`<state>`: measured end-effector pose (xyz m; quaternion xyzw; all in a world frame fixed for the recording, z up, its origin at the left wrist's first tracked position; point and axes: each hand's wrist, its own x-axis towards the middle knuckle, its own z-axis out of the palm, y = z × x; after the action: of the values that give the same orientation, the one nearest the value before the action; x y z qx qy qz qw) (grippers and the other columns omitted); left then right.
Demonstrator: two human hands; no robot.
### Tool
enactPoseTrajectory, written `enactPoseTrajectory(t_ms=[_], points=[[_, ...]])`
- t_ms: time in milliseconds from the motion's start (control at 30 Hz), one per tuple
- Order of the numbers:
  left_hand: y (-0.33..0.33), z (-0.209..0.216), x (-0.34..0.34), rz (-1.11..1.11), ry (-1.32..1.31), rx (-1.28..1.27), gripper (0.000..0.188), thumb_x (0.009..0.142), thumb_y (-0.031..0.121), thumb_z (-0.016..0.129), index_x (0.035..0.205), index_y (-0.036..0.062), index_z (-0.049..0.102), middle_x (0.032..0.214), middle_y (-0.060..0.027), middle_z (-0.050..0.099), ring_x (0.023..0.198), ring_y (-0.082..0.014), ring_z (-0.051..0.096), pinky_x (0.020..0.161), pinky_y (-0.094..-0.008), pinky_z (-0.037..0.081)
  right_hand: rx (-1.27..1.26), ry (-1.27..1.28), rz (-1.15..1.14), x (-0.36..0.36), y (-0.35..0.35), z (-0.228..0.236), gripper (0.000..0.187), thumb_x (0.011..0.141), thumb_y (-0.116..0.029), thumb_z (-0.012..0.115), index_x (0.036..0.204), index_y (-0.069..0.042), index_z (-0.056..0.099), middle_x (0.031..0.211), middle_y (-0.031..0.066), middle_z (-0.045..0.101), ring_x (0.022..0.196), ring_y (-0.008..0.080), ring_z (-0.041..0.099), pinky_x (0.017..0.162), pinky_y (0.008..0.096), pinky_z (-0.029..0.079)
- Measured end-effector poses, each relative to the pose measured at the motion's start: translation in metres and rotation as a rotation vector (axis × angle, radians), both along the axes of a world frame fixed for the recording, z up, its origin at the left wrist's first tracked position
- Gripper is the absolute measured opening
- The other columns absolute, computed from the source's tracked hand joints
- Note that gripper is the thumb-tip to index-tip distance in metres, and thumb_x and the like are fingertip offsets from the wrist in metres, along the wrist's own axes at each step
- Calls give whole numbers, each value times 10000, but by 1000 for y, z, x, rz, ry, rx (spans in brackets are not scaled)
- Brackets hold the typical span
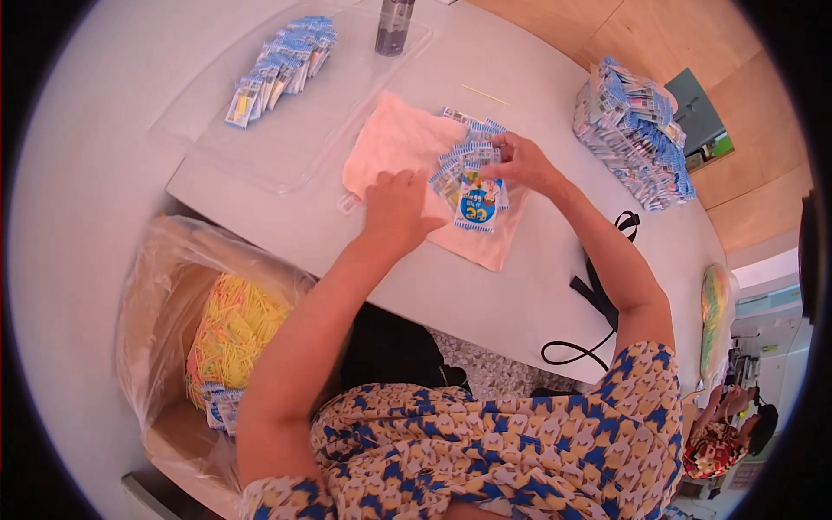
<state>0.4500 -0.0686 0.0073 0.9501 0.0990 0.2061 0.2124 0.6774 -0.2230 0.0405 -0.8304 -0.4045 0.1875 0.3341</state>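
A folded pink cloth (pixel 399 130) lies on the table, with a small pile of blue-and-white sachets (pixel 451 165) on it. One sachet (pixel 476 204) with a round blue print rests face up on top of the pile. My right hand (pixel 527 165) has thumb and fingers closed at the upper right edge of these sachets. To the left of the pile, my left hand (pixel 397 206) lies on the cloth. Its fingers are extended, the thumb points toward the sachets, and nothing is in it.
A clear plastic tray (pixel 303 165) holds overlapping sachets (pixel 282 65) near a dark bottle (pixel 394 30). A heaped container of sachets (pixel 633 134) stands far right, with black straps (pixel 598 295) nearer. A lined box (pixel 156 321) holds thin yellow sticks (pixel 238 329). Another person (pixel 719 442) is at right.
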Motion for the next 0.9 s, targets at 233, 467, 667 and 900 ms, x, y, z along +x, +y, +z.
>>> enactPoseTrajectory(t_ms=[233, 467, 667, 900], points=[[-16, -31, 109, -8, 73, -121, 890, 606, 200, 807, 1367, 144, 350, 1151, -75, 515, 1091, -266, 439, 829, -468, 331, 129, -49, -105, 12, -16, -36, 655, 670, -10, 778, 1190, 49, 386, 988, 148, 634, 899, 173, 621, 748, 283, 512], [9, -49, 155, -336, -322, -507, 839, 644, -49, 716, 1377, 114, 340, 1157, -95, 499, 1043, -260, 504, 839, -371, 434, 381, 483, -30, 48, -2, -48, 454, 709, 76, 699, 1118, 18, 513, 1022, 84, 632, 939, 136, 603, 801, 255, 503], [12, -24, 180, -233, -253, -1062, 781, 674, -65, 677, 1369, 63, 345, 1185, -113, 483, 1079, -244, 494, 887, -338, 440, 379, 423, -143, 70, -10, -40, 467, 712, 37, 717, 1128, -2, 510, 1064, 80, 603, 884, 121, 591, 781, 251, 489], [15, -57, 192, -222, -352, -1063, 885, 673, 30, 742, 1393, -13, 230, 1311, -184, 369, 1203, -295, 388, 1018, -392, 344, 282, -222, -76, 110, 12, -18, 622, 780, -339, 689, 1236, 26, 475, 1063, 152, 591, 959, 227, 558, 858, 366, 450]])
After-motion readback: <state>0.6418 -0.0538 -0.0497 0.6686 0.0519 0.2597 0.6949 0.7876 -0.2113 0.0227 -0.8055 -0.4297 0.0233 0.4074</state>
